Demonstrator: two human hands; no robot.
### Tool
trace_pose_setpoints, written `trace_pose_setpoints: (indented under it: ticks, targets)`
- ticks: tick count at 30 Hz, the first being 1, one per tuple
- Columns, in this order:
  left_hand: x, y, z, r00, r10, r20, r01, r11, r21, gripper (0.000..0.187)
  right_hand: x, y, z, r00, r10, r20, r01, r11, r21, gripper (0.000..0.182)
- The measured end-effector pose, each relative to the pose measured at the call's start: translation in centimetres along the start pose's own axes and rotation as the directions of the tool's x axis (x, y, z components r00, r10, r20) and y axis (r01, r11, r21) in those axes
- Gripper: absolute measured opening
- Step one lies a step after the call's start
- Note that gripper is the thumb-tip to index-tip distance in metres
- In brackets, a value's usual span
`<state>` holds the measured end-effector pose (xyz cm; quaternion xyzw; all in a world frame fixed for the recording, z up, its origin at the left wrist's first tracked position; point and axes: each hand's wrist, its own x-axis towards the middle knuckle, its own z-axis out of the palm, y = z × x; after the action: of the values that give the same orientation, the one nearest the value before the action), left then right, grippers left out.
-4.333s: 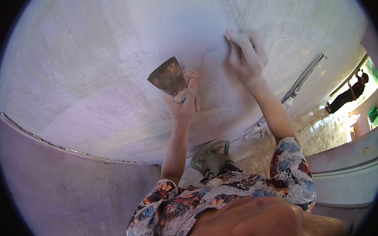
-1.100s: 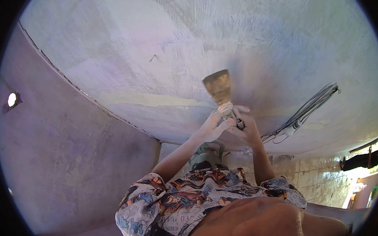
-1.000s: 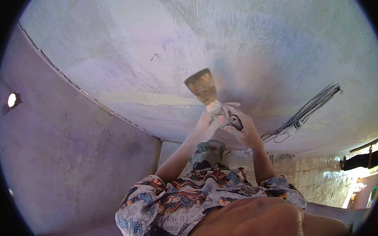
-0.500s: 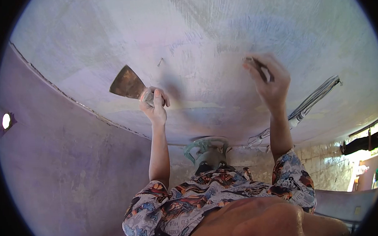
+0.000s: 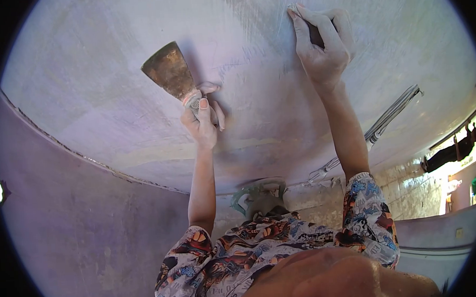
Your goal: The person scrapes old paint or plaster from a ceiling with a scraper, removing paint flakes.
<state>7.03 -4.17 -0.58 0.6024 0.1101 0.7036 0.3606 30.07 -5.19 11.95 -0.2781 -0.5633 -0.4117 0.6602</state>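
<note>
My left hand point(image 5: 202, 121) is closed around the handle of a putty knife point(image 5: 171, 72). Its broad, rust-stained blade points up and to the left, in front of a patchy whitish wall point(image 5: 268, 110). A couple of fingers of that hand extend past the handle, and its shadow falls on the wall beside them. Higher and to the right, my right hand point(image 5: 324, 49) pinches thumb and fingertips together against the wall. Something small and pale may sit at the fingertips, but it is too small to name. Whitish dust coats both hands.
A bundle of grey wires point(image 5: 390, 112) hangs on the wall right of my right forearm. Below stands a green plastic seat point(image 5: 258, 195). A purple wall point(image 5: 92, 224) meets the whitish one at the left. Dark cloth point(image 5: 453, 152) hangs near a bright opening.
My right hand has moved up against the wall, fingertips pinched. My left hand has raised the putty knife, its blade turning more upright. The small nail seen earlier between the hands no longer shows.
</note>
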Motion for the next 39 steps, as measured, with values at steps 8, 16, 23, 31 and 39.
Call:
trace_pose_setpoints:
  ticks: [8,16,23,31,39]
  targets:
    - [0.4,1.6,2.1,1.0,-0.005,0.027,0.005,1.0,-0.015,0.04,4.0,0.7,1.5,0.975,-0.201,-0.099,0.186,0.972,-0.143,0.012]
    - [0.4,1.7,2.7,0.996,-0.081,0.037,0.083,0.995,-0.048,0.044,7.3,0.3,2.7,0.981,-0.194,0.004,0.191,0.958,-0.212,0.015]
    - [0.3,1.9,3.0,0.99,-0.14,0.027,0.142,0.986,-0.083,0.044,2.4,-0.6,0.0,0.999,-0.033,-0.023,0.029,0.983,-0.179,0.014]
    - [0.9,1.7,2.0,0.991,-0.129,0.023,0.13,0.988,-0.087,0.043,3.9,-0.1,2.5,0.978,-0.205,-0.04,0.196,0.967,-0.164,0.009]
    - [1.1,1.9,0.6,0.992,-0.117,0.037,0.12,0.986,-0.117,0.04,8.9,-1.1,4.2,0.976,-0.187,0.111,0.205,0.963,-0.173,0.015]
